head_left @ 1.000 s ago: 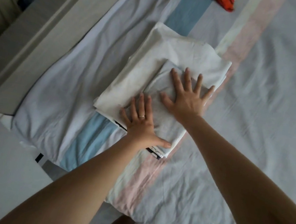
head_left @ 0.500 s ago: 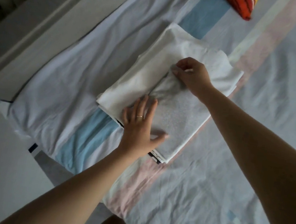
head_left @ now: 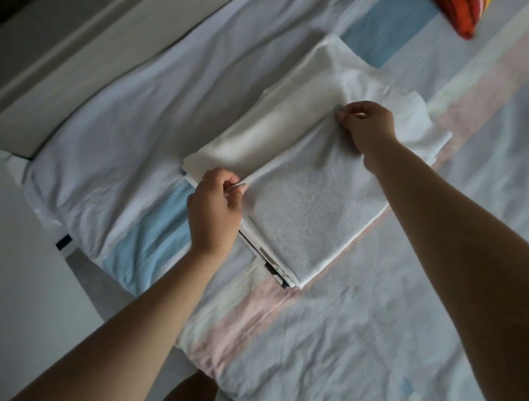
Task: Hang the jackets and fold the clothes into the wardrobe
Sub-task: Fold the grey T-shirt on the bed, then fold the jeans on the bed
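We see a folded cloth (head_left: 306,214) on top of a pile of clothes (head_left: 277,133) on the bed (head_left: 370,355), with a cushion (head_left: 460,6) at one o'clock.

one left hand (head_left: 214,213), one right hand (head_left: 366,126), one white clothes stack (head_left: 309,214), one striped bedsheet (head_left: 370,355), one red cloth (head_left: 460,6)

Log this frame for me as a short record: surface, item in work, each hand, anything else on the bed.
surface: striped bedsheet
item: white garment, partly folded, flat on the sheet
left hand: pinches the near end of the folded flap's edge
right hand: pinches the far end of the same edge
other: red-orange cloth at the far edge, apart from the garment
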Available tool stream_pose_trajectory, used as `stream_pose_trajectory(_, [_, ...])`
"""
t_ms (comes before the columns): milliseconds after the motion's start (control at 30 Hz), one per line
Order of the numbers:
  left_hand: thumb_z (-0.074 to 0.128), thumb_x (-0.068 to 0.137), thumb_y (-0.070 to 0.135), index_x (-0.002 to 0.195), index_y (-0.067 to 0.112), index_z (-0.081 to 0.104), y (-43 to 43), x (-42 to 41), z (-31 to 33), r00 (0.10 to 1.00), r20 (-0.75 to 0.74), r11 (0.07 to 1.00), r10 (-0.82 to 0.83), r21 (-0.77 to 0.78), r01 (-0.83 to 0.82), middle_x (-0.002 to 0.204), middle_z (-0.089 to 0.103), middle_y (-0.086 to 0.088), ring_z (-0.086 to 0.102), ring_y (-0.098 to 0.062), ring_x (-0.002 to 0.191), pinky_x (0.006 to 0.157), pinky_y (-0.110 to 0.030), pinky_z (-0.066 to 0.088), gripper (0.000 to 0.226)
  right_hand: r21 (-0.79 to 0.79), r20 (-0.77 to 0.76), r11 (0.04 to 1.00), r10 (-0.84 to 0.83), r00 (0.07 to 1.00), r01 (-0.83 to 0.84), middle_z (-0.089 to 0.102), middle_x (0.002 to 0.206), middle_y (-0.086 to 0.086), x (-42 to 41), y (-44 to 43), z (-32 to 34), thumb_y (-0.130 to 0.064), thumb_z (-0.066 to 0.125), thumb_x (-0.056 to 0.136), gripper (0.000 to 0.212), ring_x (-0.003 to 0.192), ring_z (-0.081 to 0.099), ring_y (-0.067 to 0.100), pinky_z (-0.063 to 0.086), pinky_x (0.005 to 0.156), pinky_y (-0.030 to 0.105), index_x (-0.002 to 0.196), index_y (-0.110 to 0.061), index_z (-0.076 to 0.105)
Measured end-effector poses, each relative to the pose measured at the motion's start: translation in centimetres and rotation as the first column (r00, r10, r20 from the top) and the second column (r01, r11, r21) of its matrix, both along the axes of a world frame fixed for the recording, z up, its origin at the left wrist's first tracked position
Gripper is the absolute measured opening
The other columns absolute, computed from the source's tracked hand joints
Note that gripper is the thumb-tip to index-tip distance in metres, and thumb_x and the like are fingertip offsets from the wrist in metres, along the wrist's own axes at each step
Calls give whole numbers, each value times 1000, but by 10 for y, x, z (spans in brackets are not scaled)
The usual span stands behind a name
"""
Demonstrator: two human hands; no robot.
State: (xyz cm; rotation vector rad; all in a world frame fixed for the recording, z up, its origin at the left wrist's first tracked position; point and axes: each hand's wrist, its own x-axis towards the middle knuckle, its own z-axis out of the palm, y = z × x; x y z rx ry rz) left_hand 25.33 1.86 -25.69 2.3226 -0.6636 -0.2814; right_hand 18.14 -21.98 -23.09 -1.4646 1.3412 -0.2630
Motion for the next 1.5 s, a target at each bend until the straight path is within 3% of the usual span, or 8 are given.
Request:
stream_pose_trajectory(133, [53, 78, 7, 110, 16, 61, -4, -10, 11, 987, 163, 982, -8, 186, -23, 114, 61, -5, 55, -29, 110, 84, -41, 36, 33, -344, -283, 933, 9, 959, -110, 57, 107, -2, -2, 21, -10, -33, 57, 90, 16, 106, 52, 21, 40, 93, 39, 102, -22, 58])
stream_pose_trajectory(234, [47, 76, 16, 126, 18, 54, -12, -26, 16, 871, 292, 914, -394, 219, 340, 139, 48, -4, 43, -23, 130, 98, -42, 30, 51, -740, -294, 577, 184, 938, -346, 55, 129, 8, -13, 61, -11, -28, 45, 94, 35, 121, 49, 25, 32, 102, 42, 122, -14, 57])
stream_pose_trajectory(334, [46, 79, 59, 141, 12, 42, -15, -40, -2, 807, 221, 809, -548, 385, 444, 151, 36, -8, 38, -30, 135, 106, -50, 28, 78, -711, -521, 201, 494, 697, -674, 45, 146, 9, -43, 78, -32, -40, 36, 98, 51, 137, 39, 25, 24, 114, 42, 139, -13, 48])
stream_pose_trajectory(534, [38, 45, 92, 151, 20, 12, -22, -42, -13, 832, 112, 746, -543, 520, 417, 158, 17, -7, 24, -37, 140, 108, -56, 20, 131, -351, -584, 885, 47, 810, -304, 1, 161, -6, -115, 77, -47, -55, 15, 95, 63, 148, -1, 23, -9, 114, 60, 153, -32, 7])
stream_pose_trajectory(767, [44, 69, 72, 151, 15, 17, -10, -60, -1, 750, 212, 713, -626, 545, 441, 158, 16, -14, 12, -39, 144, 114, -59, 5, 104, -475, -645, 476, 384, 661, -740, 24, 157, -1, -145, 177, -42, -48, 29, 95, 56, 144, 21, 35, 7, 112, 63, 149, -34, 26])
stream_pose_trajectory(1001, [39, 82, 54, 152, 14, 17, 36, -151, -2, 749, 184, 678, -636, 596, 430, 158, 7, -19, 4, -42, 144, 113, -57, 2, 84, -251, -550, 915, 134, 824, -316, 28, 156, 7, -290, 219, -49, -44, 26, 91, 61, 142, 22, 42, 14, 114, 55, 150, -27, 26])
stream_pose_trajectory(1268, [61, 77, 62, 145, 31, -26, 20, -414, -18, 233, -311, 78, -922, 440, 895, 147, -43, -2, -39, -31, 134, 109, -63, -12, 115, -158, -673, 970, -243, 699, 185, 33, 153, 7, -533, 308, -18, -30, 43, 96, 56, 144, 18, 37, 19, 114, 51, 149, -20, 29])
stream_pose_trajectory(1502, [73, 43, 77, 136, 24, -41, -29, -578, -30, 0, -458, -304, -889, 590, 748, 133, -55, -12, -49, -37, 120, 92, -75, -18, 157, -242, -550, 676, -686, 476, 696, 28, 150, 14, -685, 336, 12, -17, 58, 92, 68, 137, 31, 31, 25, 111, 35, 149, -9, 21])
